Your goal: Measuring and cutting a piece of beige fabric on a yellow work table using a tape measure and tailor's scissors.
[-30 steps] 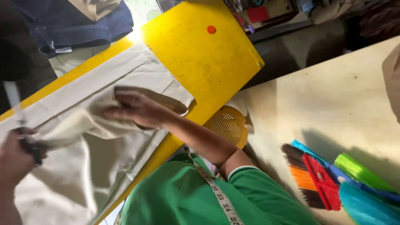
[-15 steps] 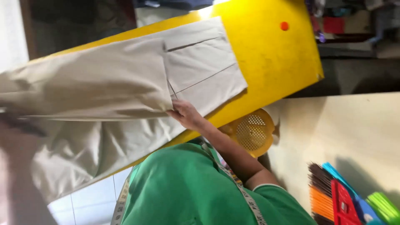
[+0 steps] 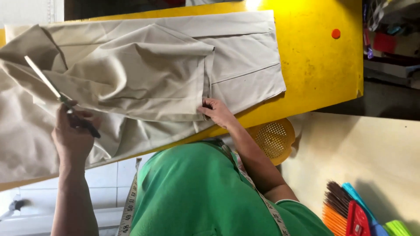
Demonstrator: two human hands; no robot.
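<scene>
Both hands [image 3: 74, 131] now on cloth [image 3: 144, 74]

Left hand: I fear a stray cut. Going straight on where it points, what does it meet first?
Likely the beige fabric: the left hand aims its scissors at the folded corner, though depth is unclear.

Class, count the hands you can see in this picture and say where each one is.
2. The right hand rests on the beige cloth at its near edge. The left hand grips scissors over the cloth's other end. None seem hidden.
</scene>
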